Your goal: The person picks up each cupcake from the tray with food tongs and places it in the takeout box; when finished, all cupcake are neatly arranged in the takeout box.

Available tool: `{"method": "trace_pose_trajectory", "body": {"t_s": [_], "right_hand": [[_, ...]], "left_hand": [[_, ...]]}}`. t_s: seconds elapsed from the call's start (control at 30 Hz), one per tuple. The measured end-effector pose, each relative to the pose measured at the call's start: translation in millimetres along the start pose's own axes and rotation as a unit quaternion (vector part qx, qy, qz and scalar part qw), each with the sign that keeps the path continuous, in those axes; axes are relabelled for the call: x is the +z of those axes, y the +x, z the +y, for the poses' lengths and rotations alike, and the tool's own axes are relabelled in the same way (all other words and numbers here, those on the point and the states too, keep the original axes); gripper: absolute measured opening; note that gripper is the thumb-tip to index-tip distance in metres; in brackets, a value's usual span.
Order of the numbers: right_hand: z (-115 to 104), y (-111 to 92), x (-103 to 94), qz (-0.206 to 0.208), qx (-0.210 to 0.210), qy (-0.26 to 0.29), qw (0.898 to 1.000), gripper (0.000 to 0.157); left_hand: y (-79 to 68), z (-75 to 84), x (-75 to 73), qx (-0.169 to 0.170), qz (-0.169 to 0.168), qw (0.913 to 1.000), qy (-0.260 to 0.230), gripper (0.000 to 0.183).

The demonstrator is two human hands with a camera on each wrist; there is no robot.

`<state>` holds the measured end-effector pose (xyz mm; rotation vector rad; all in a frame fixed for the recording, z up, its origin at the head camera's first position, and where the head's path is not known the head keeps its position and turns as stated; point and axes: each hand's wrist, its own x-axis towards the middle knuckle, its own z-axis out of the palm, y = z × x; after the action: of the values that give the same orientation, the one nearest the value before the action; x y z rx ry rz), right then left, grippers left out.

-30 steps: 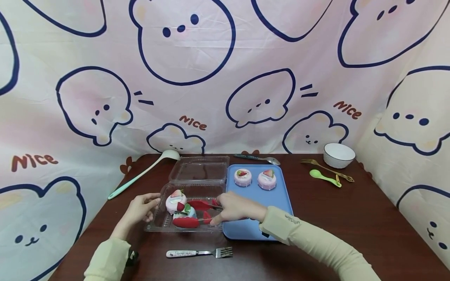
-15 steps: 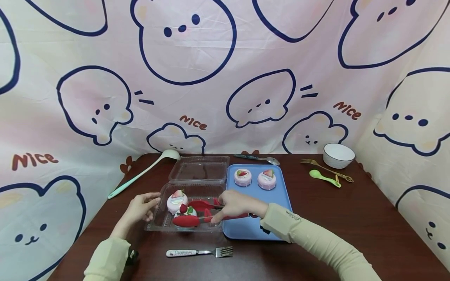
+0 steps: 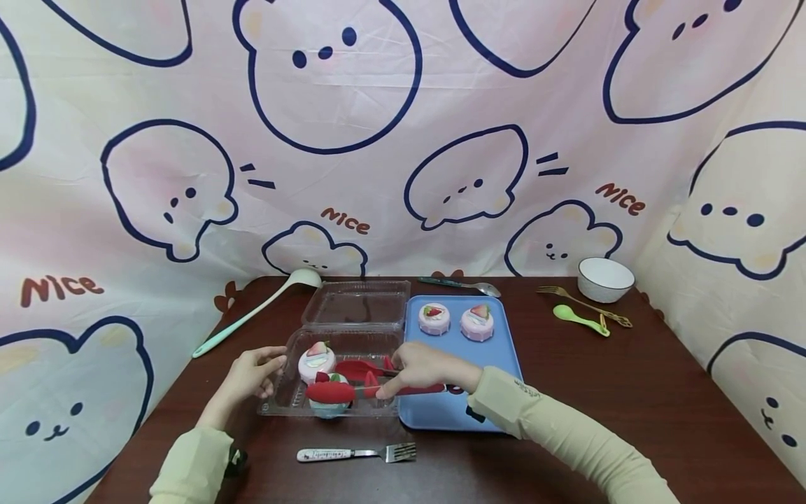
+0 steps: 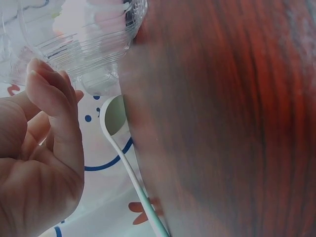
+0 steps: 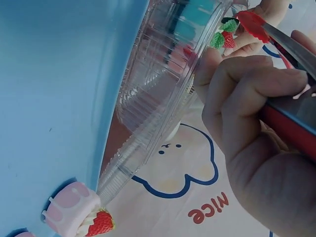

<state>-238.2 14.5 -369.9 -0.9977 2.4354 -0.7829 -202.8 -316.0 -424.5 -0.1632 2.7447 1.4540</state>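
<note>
My right hand (image 3: 425, 367) grips red-tipped tongs (image 3: 330, 393) reaching into an open clear plastic box (image 3: 378, 343). Between the tongs' tips sits a toy cupcake with a light-blue base (image 3: 329, 409), topped by a strawberry and green leaf. It overlaps the box's front edge in the head view; the near tip hides part of it. Behind it in the box stands a pink toy cake (image 3: 317, 362) with a strawberry slice. My left hand (image 3: 248, 378) holds the box's left rim, fingers bent; its fingertips (image 4: 37, 66) show right at the clear wall in the left wrist view.
A blue tray (image 3: 466, 413) bearing two pink toy cakes (image 3: 434, 319) adjoins the box's right side. A fork (image 3: 359, 454) lies in front. The ladle (image 3: 252, 315) is at left; a spoon (image 3: 485, 288), gold fork (image 3: 585, 302), green spoon (image 3: 582, 320) and white bowl (image 3: 606, 280) lie behind and right.
The blue cupcake has shifted a little toward the box's front edge, and the tongs' near tip now covers more of its top. The left hand stays at the rim.
</note>
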Motion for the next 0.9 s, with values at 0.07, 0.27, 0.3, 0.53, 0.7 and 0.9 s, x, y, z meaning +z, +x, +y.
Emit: {"method": "trace_pose_trajectory", "body": {"t_s": [0.07,0.27,0.3,0.53,0.7,0.9], "right_hand": [[1.1,-0.4,-0.4,0.002,0.009,0.008,1.0,0.044],[2.3,-1.5,-1.8,0.007,0.015,0.019,1.0,0.044],[1.9,-1.7,-1.9,0.007,0.013,0.018,1.0,0.041],[1.1,-2.2,-1.4,0.008,0.017,0.02,1.0,0.041],[4.9,-8.7,-7.6,0.024,0.008,0.04,0.999,0.058],[20.7,-27.3,-18.6,0.107,-0.019,0.031,0.994,0.046]], "left_hand": [[0.0,0.6,0.0,0.001,0.0,1.0,-0.002,0.041],[-0.6,0.6,0.4,0.0,0.001,1.0,-0.004,0.042],[-0.6,0.5,0.5,0.0,0.001,1.0,-0.004,0.042],[-1.4,0.5,1.1,-0.001,0.0,1.0,-0.006,0.041],[-1.7,0.5,0.8,0.0,-0.001,1.0,-0.009,0.041],[-1.2,1.2,-0.2,0.001,-0.001,1.0,-0.01,0.04]]}}
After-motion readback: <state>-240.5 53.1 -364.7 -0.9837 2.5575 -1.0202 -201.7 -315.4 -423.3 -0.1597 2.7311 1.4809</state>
